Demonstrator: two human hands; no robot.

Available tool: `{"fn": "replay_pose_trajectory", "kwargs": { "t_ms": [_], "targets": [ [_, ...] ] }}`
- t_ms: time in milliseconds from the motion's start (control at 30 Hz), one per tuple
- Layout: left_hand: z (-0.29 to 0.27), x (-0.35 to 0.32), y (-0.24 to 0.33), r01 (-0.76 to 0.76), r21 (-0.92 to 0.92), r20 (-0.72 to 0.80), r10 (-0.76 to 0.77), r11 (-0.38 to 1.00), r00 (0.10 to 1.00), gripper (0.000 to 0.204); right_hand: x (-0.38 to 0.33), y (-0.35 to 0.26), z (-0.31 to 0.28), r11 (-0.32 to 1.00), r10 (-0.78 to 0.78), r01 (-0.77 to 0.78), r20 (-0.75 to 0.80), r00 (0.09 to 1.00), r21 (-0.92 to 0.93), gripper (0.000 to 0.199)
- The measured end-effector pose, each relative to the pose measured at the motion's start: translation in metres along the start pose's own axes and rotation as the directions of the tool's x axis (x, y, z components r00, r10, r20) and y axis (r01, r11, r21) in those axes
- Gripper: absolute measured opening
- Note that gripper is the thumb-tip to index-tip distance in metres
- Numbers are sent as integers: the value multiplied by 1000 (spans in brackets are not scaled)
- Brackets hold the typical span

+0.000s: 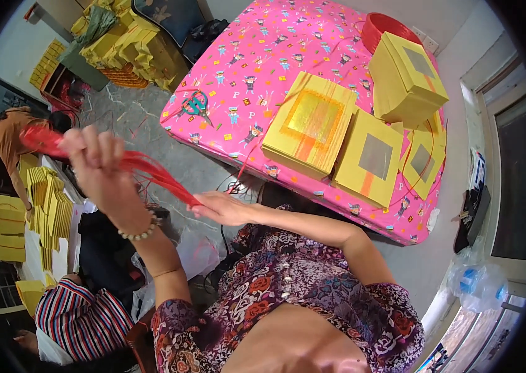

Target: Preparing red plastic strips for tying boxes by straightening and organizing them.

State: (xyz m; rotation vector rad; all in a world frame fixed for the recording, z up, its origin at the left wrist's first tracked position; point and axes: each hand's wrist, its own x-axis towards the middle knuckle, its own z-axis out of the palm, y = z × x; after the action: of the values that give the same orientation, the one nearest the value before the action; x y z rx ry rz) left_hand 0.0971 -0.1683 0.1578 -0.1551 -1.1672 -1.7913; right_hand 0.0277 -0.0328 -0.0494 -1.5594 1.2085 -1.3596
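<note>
A bundle of thin red plastic strands (154, 166) is stretched between my hands, left of my body. My left hand (102, 163), raised and wearing a beaded bracelet (142, 227), is closed in a fist around the bundle, and a looped end sticks out beyond it. Lower and closer to my body, my right hand (222, 207) grips the other end, fingers pressed together. Nearest to my right hand is the bed-like surface with a pink patterned cover (225, 68). On it lie a stack of yellow paper sheets with a gold square (312, 118) and another yellow stack with a grey square (367, 158).
Green-handled scissors (197, 107) rest on the pink cover. A taller yellow stack (407, 81) stands by a red coil (390, 28). At left, a person in brown (20, 140) leans over yellow bundles (48, 205); another person in stripes (82, 317) sits nearby. Plastic bottles (477, 283) are at right.
</note>
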Motion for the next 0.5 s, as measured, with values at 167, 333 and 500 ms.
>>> {"fn": "replay_pose_trajectory", "kwargs": {
  "t_ms": [167,333,500],
  "targets": [
    [-37,-1,20,-45,362,-43,65,931,997,30,-13,45,-1,986,4,-17,-85,996,-163,21],
    [-114,-37,-16,-64,951,-9,-235,-302,972,28,3,4,-39,885,149,-171,-85,985,-432,24],
    [-70,-67,-56,-389,916,335,-344,-98,877,53,17,-19,-49,781,195,-178,-37,980,-599,23]
  ]
}}
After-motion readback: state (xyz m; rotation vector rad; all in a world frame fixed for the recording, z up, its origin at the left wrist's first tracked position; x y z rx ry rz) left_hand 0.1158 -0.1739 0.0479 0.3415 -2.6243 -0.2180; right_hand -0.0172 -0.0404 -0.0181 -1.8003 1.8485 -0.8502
